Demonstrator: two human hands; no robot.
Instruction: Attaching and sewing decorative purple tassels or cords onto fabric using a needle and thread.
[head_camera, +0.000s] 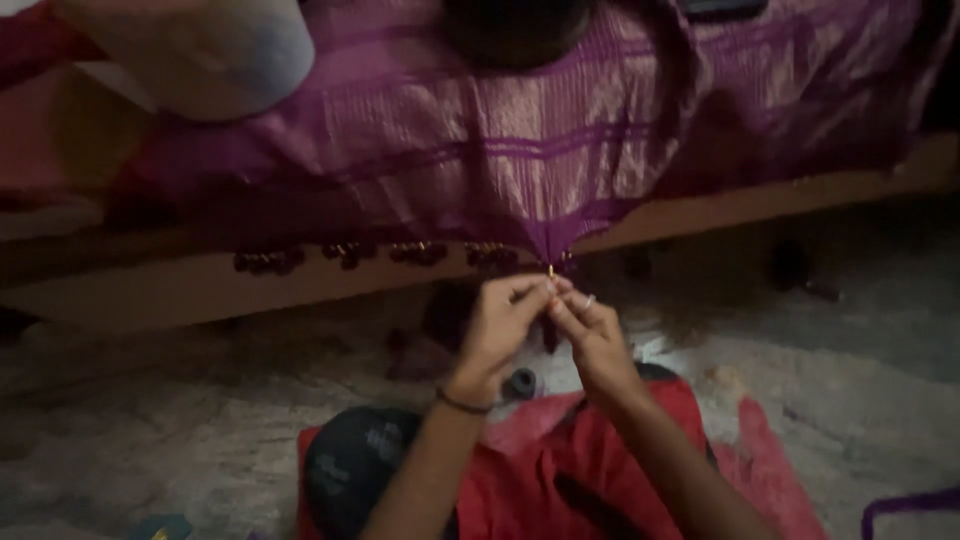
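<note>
below the hanging edge of the purple cloth (520, 150), the left hand (500, 335) and right hand (592, 340) meet, fingertips pinched on the cloth's pulled-down point (a small gold bead (550, 270) shows there). dark tassels (345, 252) line the hem to the left, and a small dark spool (521, 383) lies on the floor near the wrists.

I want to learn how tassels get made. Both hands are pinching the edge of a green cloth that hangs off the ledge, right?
Not quite: the cloth is purple, not green. The rest holds. In the head view, the left hand and the right hand meet at its hanging edge, beside a row of dark tassels.
</note>
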